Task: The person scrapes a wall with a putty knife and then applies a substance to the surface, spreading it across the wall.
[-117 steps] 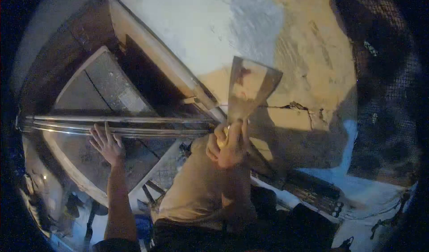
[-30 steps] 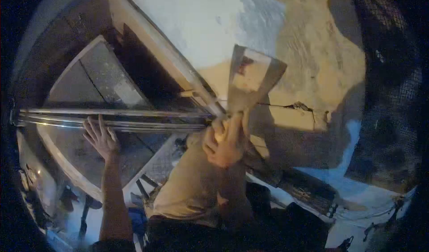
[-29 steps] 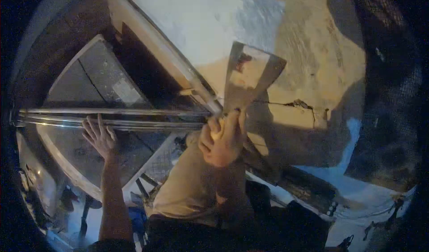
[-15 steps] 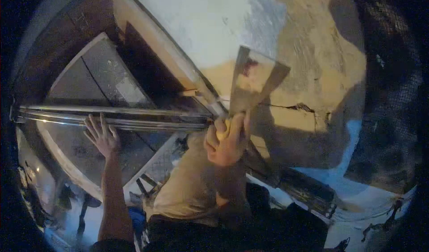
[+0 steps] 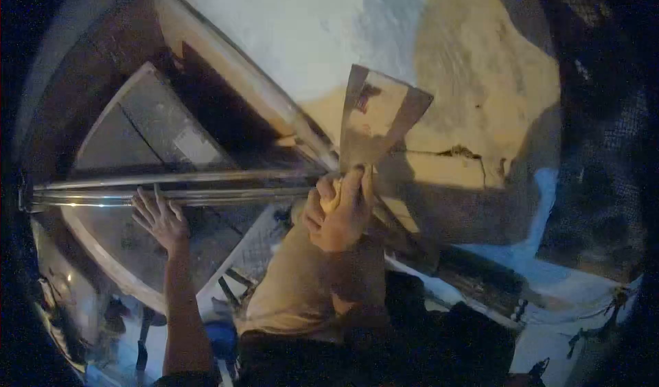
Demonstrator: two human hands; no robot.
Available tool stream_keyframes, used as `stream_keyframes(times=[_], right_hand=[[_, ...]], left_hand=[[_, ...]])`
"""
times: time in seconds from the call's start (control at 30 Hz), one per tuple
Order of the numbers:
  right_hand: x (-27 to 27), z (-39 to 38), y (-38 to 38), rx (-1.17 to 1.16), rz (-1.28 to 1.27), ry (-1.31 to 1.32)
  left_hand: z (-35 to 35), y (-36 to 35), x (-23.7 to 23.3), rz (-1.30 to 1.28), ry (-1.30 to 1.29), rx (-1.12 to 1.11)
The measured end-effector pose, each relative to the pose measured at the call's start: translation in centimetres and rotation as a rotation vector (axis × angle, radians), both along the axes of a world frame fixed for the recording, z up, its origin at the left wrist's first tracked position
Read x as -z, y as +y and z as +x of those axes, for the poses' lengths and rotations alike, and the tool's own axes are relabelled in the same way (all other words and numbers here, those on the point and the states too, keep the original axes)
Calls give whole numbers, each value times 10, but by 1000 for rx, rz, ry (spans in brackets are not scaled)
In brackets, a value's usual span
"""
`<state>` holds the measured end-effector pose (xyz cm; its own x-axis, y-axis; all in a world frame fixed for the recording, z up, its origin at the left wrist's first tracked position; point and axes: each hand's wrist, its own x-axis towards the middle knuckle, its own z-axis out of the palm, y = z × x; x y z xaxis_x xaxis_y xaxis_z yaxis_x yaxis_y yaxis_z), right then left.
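Note:
My right hand [image 5: 338,212] is wrapped round the yellow handle of a wide scraper [image 5: 379,116], whose trapezoid blade points up and away over a pale, stained surface [image 5: 473,78]. At the left, my left hand [image 5: 161,219] lies with its fingers spread against shiny metal rails [image 5: 103,200]. Its fingertips touch the lower rails or rest just over them. Below the rails and above them shows a grey curved panel [image 5: 147,130] with a light rectangular patch.
A long metal-edged bar [image 5: 254,75] runs diagonally from the upper left to the middle. Dark mesh [image 5: 604,140] hangs at the right. A dark beam [image 5: 480,280] and blue-white sheeting [image 5: 576,294] lie at the lower right. My knee in tan cloth [image 5: 295,284] is below.
My right hand and the scraper have shifted slightly left in view. My left hand sits a little lower in view, still spread at the rails. The whole view has moved slightly.

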<state>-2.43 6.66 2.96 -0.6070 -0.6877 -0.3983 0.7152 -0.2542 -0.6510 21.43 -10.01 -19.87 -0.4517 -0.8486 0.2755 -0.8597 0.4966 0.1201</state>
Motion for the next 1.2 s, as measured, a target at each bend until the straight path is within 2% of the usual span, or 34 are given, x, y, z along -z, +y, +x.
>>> stream_keyframes(times=[0.07, 0.1, 0.17, 0.23, 0.3, 0.33, 0.37, 0.4, 0.43, 0.5, 0.57, 0.67, 0.7, 0.8, 0.83, 0.9, 0.93, 1.0, 1.07, 1.17, 1.2], right_hand=[[-7, -16, -16, -222, -109, 188], [-19, -8, -19, -122, 130, 218], [-12, -2, -13, -130, 139, 138], [52, -19, 32, -352, -325, -63], [41, -25, 21, -191, -269, -209], [-4, -12, -6, 87, 27, -258], [-26, -2, -19, 235, 227, -190], [-49, 7, -33, 363, 452, -127], [-53, 8, -48, 343, 568, 54], [-41, 9, -46, 243, 530, 342], [-32, 12, -24, 308, 274, -56], [-20, -9, -12, 8, 74, 196], [-23, -2, -6, 133, 329, 242], [-29, -6, -11, 110, 312, 209], [-45, -1, -27, 184, 442, 257], [-49, 5, -33, 307, 507, 156], [-45, 9, -28, 359, 440, 9], [-42, 6, -29, 352, 387, -15], [-42, 7, -31, 248, 440, 215], [-45, -6, -52, 143, 425, 337], [-44, -2, -48, 158, 395, 241]], left_hand=[[-2, -2, 4, -16, -14, -20], [-1, -2, 5, -10, -28, -24], [2, 0, 4, 3, -43, -25], [3, 1, 0, 7, -40, -15], [0, -2, -2, -22, 2, 7], [-3, -2, -4, -10, -7, -15], [-4, 0, -8, 10, -24, -27], [-3, 1, -9, 30, -44, -34], [-2, 0, -5, 4, -41, -32], [-1, 1, -7, 26, -45, -31], [-3, 2, -10, 43, -59, -42], [0, -2, -3, -3, 2, -6], [0, -1, -2, 16, 6, -9], [-1, 1, -7, 43, 1, -13], [1, 1, -4, 34, -5, -14], [1, 0, -2, 10, -22, -18], [2, 0, -3, 10, -15, -10], [0, -2, -3, -1, 7, -6], [-2, -2, -9, 23, 8, -13], [0, 0, -7, 37, -22, -11], [1, 1, -6, 33, -9, 2]])
